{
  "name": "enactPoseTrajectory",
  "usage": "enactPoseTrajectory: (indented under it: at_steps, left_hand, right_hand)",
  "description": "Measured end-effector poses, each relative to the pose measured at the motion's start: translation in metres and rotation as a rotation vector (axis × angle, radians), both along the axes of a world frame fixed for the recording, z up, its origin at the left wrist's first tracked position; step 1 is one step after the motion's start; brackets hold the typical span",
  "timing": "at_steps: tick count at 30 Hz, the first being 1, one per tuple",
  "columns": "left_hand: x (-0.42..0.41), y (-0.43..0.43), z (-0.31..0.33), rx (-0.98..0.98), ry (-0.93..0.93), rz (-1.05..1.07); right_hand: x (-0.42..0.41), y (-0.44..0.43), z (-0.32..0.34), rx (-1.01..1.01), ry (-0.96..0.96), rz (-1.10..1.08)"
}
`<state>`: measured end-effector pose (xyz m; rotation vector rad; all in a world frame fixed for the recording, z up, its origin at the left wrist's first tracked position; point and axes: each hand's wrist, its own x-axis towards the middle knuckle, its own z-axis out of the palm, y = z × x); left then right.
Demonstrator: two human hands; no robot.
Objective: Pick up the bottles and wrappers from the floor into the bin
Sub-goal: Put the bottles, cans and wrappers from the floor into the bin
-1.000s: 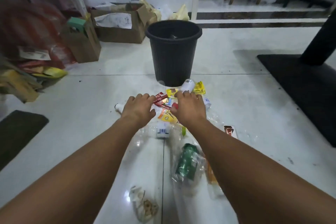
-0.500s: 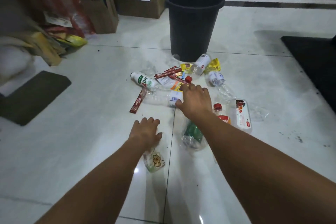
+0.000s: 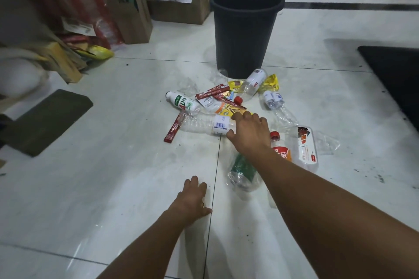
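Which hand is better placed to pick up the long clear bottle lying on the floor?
The right hand: its fingers already touch the labelled end of the clear bottle. The left hand lies flat on the floor, nearer the person and apart from the bottle.

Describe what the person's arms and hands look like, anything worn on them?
Both forearms are bare as far as the frame shows, with no sleeves, gloves, watch or bracelet visible. The left hand and right hand look bare too; no ring can be made out.
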<state>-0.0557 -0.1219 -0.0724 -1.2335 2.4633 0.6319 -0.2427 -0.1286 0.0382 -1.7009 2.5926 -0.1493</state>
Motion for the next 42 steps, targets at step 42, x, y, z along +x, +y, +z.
enactPoseTrajectory:
  at_steps: [42]
  left_hand:
    - [-0.067,-0.069,0.117,-0.344,0.151,-0.042]
  right_hand:
    - [0.005,0.035,-0.002,0.059,-0.04,-0.062]
